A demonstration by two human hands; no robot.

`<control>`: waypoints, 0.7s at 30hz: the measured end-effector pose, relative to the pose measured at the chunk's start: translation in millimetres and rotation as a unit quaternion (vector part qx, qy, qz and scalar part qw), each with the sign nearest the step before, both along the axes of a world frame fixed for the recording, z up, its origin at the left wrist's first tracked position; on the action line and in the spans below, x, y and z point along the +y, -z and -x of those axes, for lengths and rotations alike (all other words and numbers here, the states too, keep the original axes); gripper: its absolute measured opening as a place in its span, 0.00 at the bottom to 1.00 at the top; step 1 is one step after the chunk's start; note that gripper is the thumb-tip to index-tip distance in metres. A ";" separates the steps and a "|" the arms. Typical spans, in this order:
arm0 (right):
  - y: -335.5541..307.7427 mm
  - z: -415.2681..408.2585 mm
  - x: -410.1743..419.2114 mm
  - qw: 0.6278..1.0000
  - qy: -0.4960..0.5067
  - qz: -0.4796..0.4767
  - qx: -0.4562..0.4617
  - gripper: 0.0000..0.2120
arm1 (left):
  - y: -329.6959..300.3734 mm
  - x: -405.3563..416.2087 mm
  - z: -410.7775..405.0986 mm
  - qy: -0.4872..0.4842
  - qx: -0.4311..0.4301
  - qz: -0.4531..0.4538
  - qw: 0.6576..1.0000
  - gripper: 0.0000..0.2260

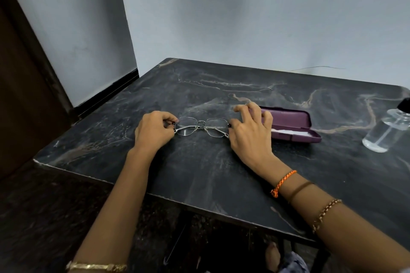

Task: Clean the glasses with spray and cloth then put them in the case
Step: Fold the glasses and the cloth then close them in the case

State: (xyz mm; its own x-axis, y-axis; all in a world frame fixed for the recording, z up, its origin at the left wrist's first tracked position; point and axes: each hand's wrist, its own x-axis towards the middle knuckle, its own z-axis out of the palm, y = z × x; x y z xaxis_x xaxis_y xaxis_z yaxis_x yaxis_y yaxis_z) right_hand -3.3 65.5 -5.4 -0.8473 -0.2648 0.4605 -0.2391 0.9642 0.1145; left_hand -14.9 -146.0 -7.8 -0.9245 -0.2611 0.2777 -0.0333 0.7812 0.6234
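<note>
Thin metal-framed glasses (201, 127) lie folded in the middle of the dark marble table (199, 173). My left hand (153, 129) pinches the frame's left end. At the frame's right end my right hand (248, 131) grips with thumb and a finger, its other fingers spread above. An open purple case (292, 126) lies just right of my right hand, with a white cloth (290, 132) inside its lower half. A clear spray bottle (386, 131) with a dark cap stands at the table's right edge.
The table sits in a corner against pale walls (244, 17). A dark wooden door (26, 86) stands to the left. The table's near edge runs diagonally below my forearms, with dark floor beneath.
</note>
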 end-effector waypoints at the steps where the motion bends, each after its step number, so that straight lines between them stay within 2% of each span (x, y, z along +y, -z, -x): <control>1: 0.2 0.1 0.2 1.000 0.000 0.001 0.000 0.11 | -0.2 -0.1 -0.6 0.003 -0.002 0.000 1.000 0.11; 5: -0.2 0.3 -0.3 1.000 -0.004 0.011 0.001 0.09 | 0.4 -1.8 -0.6 0.017 0.006 -0.002 1.000 0.08; 9: -2.6 -3.5 -1.4 1.000 -0.003 0.020 0.016 0.06 | 1.0 -1.2 1.0 0.035 0.041 -0.053 0.997 0.09; 14: -9.7 -15.1 2.9 0.992 -0.018 0.069 0.109 0.05 | -0.7 2.0 0.7 0.070 0.091 -0.114 0.987 0.08; 18: -19.4 -18.6 24.9 0.976 -0.035 0.135 0.165 0.02 | -8.5 15.6 -3.0 0.135 0.127 -0.257 0.948 0.12; 21: -32.1 -19.6 52.8 0.959 -0.055 0.202 0.193 0.02 | -19.8 36.4 -2.7 0.189 0.135 -0.308 0.922 0.12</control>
State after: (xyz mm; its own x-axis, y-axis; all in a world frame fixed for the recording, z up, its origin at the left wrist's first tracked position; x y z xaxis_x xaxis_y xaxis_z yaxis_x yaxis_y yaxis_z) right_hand 16.4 118.3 26.7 -0.5711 -0.0760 0.8174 -0.3564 0.9200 -0.1634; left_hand -12.1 -109.6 12.0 -0.9004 -0.1190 0.4184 0.3912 0.1990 0.8985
